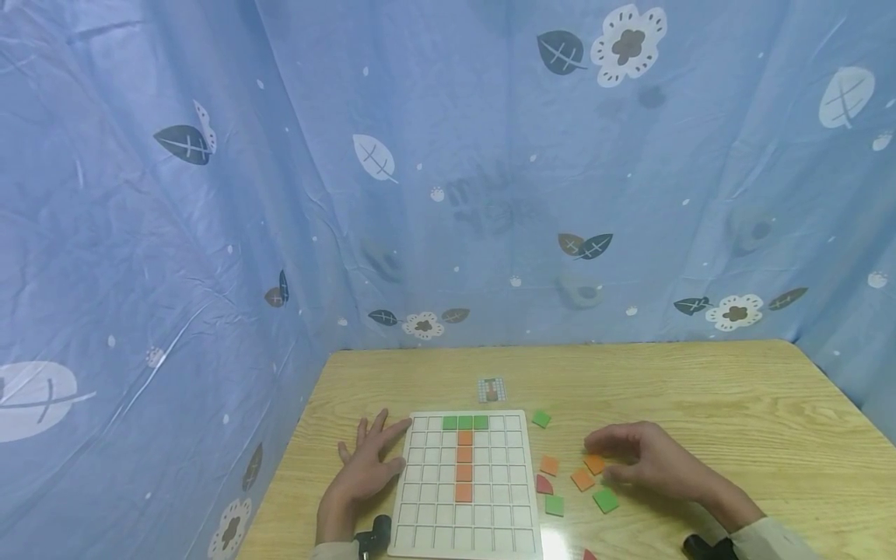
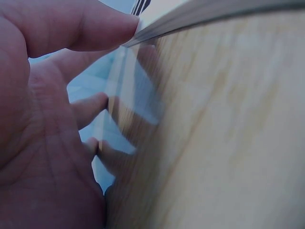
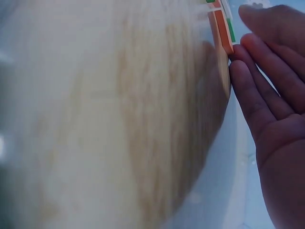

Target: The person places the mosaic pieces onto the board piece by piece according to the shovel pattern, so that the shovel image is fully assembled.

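A cream grid board (image 1: 420, 537) lies on the table. Three green tiles (image 1: 465, 422) sit side by side in its top row, and a column of several orange tiles (image 1: 464, 472) runs down below the middle one. My left hand (image 1: 364, 470) rests at the board's left edge, fingers spread, thumb and forefinger at the rim. To the right of the board, my right hand (image 1: 654, 463) hovers over loose pieces, thumb and fingers apart around an orange tile (image 1: 594, 464). In the right wrist view the fingertips are close to an orange tile (image 3: 222, 31); contact is hard to tell.
Near the right hand lie other loose pieces: orange tiles (image 1: 582, 479), green tiles (image 1: 606, 500) and a red quarter-round piece (image 1: 544, 484). A small pattern card (image 1: 491, 390) lies behind the board. A blue patterned curtain (image 1: 490, 194) stands along the table's back and left.
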Motion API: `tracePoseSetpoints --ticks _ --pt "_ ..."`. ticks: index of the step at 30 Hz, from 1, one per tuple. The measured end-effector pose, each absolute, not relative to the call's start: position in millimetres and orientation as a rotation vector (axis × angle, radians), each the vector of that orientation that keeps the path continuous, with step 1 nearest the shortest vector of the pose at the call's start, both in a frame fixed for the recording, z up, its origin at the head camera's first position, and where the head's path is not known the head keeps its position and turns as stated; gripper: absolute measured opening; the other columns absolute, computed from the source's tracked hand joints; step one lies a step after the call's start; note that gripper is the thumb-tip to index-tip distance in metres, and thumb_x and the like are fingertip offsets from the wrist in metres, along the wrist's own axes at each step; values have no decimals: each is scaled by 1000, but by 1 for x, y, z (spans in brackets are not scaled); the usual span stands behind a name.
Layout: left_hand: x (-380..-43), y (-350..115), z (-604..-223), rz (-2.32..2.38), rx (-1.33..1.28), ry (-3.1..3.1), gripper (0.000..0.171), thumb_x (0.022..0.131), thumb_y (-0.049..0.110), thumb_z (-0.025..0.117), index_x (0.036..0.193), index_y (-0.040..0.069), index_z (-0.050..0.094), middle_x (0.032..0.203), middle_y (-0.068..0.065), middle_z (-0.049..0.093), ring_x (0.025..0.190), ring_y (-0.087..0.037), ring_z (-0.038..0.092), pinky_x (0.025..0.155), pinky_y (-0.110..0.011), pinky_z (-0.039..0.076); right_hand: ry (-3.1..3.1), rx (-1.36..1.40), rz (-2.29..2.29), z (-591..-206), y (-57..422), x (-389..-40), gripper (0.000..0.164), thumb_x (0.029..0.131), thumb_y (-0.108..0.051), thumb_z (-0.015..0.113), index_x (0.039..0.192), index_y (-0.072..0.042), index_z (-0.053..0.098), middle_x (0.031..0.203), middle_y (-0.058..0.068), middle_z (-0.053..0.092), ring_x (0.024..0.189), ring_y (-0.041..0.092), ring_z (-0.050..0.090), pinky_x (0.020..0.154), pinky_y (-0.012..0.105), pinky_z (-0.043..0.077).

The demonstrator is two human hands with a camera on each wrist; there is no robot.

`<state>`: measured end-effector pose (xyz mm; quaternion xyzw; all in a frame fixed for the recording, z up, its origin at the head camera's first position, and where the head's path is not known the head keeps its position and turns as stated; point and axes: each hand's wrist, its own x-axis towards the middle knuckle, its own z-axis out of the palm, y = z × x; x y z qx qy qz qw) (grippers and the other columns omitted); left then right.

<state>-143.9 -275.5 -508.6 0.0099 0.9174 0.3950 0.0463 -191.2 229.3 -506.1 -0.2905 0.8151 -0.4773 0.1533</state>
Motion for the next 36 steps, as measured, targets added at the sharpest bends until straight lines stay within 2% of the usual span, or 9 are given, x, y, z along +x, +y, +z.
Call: tracePoseSetpoints --ticks 5,12,18,21,28,36 --pt "-144 -275 -509 1194 17 2807 67 92 10 73 156 26 63 182 -24 20 167 -58 -8 115 -86 -27 2404 -891 -1351 -508 227 -190 39 93 -16 86 130 -8 77 128 10 80 117 6 76 97 26 64" --pt "-144 -275 -508 1187 20 2812 67 92 10 73 156 26 62 182 -24 20 167 -58 -8 115 -87 -26 2577 -848 -1224 -511 225 -190 34 89 -19 89 122 -21 81 123 -4 82 113 1 74 96 26 64" --pt "-143 -275 -507 1205 19 2806 67 91 9 73 156 24 62 181 -24 20 166 -59 -8 115 -86 -27 2686 -857 -1104 -510 222 -187 34 87 -22 91 119 -29 81 119 -13 81 116 4 73 100 33 64" --pt "-143 -275 -508 1206 22 2805 67 91 10 73 156 24 62 181 -24 20 166 -59 -8 115 -86 -27 2709 -862 -1074 -508 220 -185 34 86 -21 91 118 -30 81 118 -15 81 117 5 73 101 35 64" --pt "-143 -276 -511 1190 23 2811 67 91 11 73 156 26 62 181 -24 20 166 -59 -8 115 -87 -27 2702 -857 -1095 -508 219 -185 33 88 -15 88 116 -29 82 117 -14 81 115 3 73 98 32 65" --pt "-144 -275 -510 1191 13 2812 67 92 10 74 156 26 63 181 -24 21 167 -58 -7 116 -86 -26 2677 -830 -1094 -507 220 -186 32 89 -26 90 119 -28 81 118 -14 81 115 4 74 97 32 65"
